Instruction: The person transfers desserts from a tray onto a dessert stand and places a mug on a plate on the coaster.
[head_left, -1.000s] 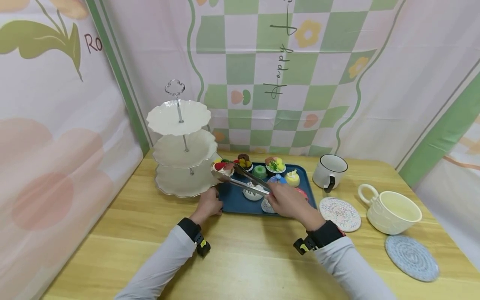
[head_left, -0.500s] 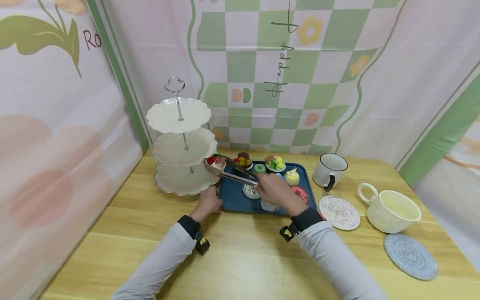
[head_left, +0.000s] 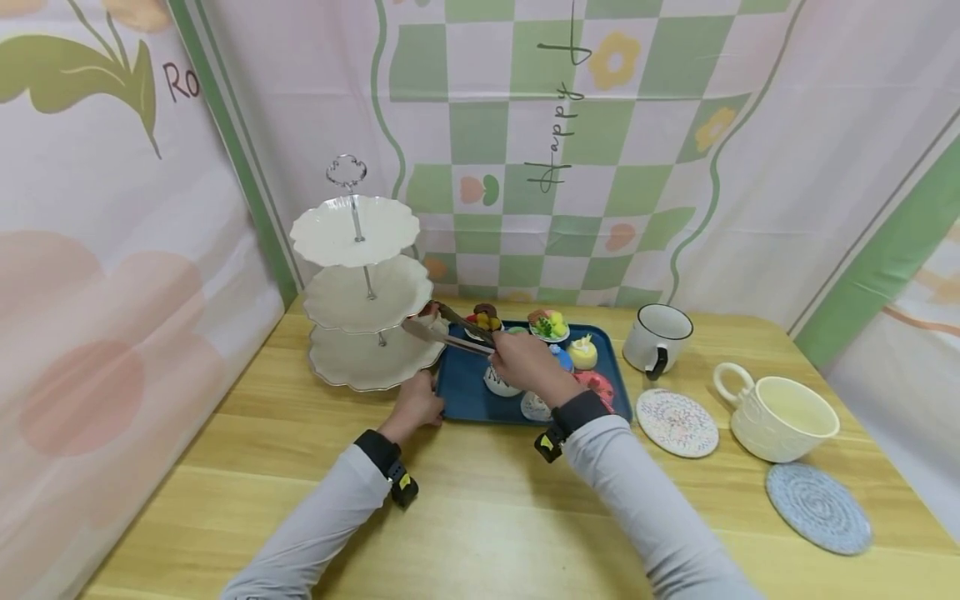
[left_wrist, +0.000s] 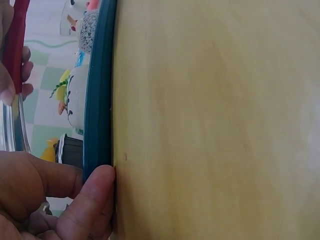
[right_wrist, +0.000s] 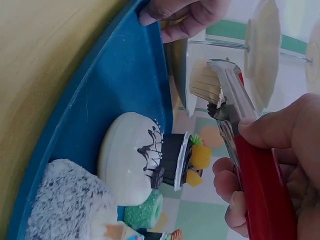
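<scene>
My left hand [head_left: 415, 404] pinches the near left corner of a blue tray [head_left: 463, 396] between thumb and fingers. With my right hand [head_left: 527, 364] I grip red-handled metal tongs [right_wrist: 262, 190]. Between the tong tips is a small toy cake in a pale pleated cup [right_wrist: 206, 82], mostly hidden in the head view. It is at the right edge of a white three-tier stand [head_left: 337, 367], between the bottom and middle plates. Whether it touches the bottom plate I cannot tell.
Several toy cakes sit on the tray, among them a white one with dark drizzle [right_wrist: 130, 155] and a pink doughnut [head_left: 595, 387]. To the right stand a white mug [head_left: 652, 333], a cream cup [head_left: 780, 421] and two round coasters, one speckled [head_left: 677, 423], one grey-blue [head_left: 819, 508].
My right hand has moved left with the tongs, carrying the small cake from over the tray's left side to the stand's lower tiers. My left hand stays at the tray corner.
</scene>
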